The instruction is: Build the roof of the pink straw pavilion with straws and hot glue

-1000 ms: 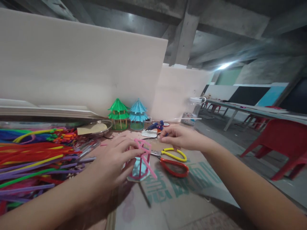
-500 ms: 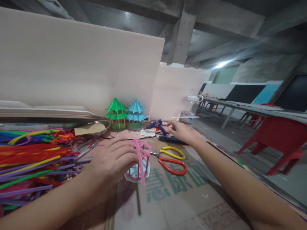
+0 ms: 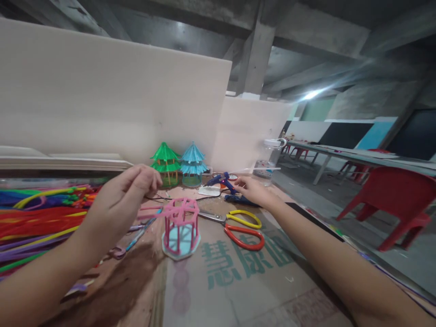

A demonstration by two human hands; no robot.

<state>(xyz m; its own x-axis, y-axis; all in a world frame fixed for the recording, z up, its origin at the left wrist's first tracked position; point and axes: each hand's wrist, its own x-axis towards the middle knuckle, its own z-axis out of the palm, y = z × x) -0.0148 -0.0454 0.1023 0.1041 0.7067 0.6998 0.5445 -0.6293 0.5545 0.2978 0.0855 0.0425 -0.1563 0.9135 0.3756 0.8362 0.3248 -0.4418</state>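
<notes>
Behind the pink straw cage on its pale blue base (image 3: 180, 227): right hand (image 3: 250, 190), fingers loosely open, reaching onto the blue glue gun (image 3: 223, 180); left hand (image 3: 127, 190) lifted clear, fingertips pinched shut, contents indiscernible.

Your counter (image 3: 238, 290) wears matt printed cardboard. Pink frame (image 3: 180, 225): smooth plastic straws on a pale blue foam-like base. Scissors (image 3: 238, 227): glossy plastic handles, metal blades. Glue gun (image 3: 223, 180): blue plastic. Fuzzy pipe cleaners (image 3: 37, 218) beside you.
</notes>
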